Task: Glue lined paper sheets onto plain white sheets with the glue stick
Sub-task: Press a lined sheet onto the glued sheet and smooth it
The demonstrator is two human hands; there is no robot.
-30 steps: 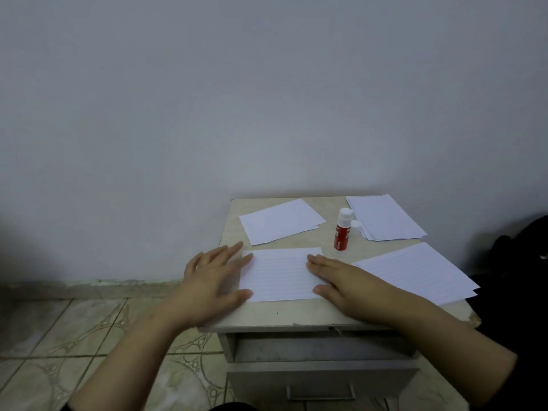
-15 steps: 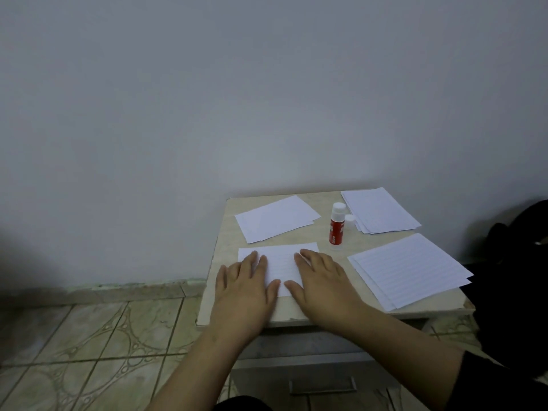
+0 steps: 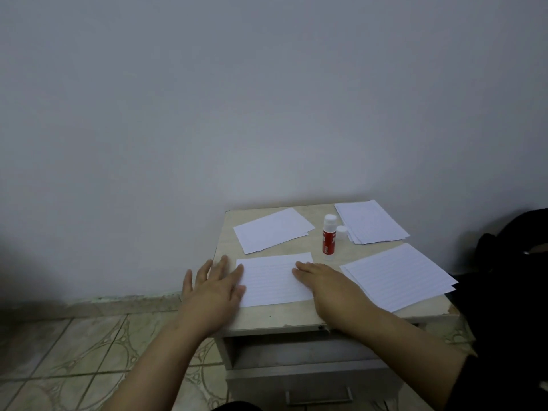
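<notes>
Fingers flat and spread, we press a white lined paper sheet [image 3: 274, 278] on the beige tabletop [image 3: 296, 317].
Our left hand [image 3: 213, 287] covers its left edge, our right hand [image 3: 326, 281] its right; beyond stands the red uncapped glue stick [image 3: 329, 237].

1. A white rectangular paper sheet ruled with faint grey lines [image 3: 274, 280] is seen.
2. A small cylindrical glue stick [image 3: 329, 237] is coloured red on its body and white on its cap.
3. A pale beige, faintly marbled square tabletop [image 3: 320, 209] is shown.
4. Beige floor tiles patterned with curved brown lines [image 3: 89, 357] are visible.
</notes>
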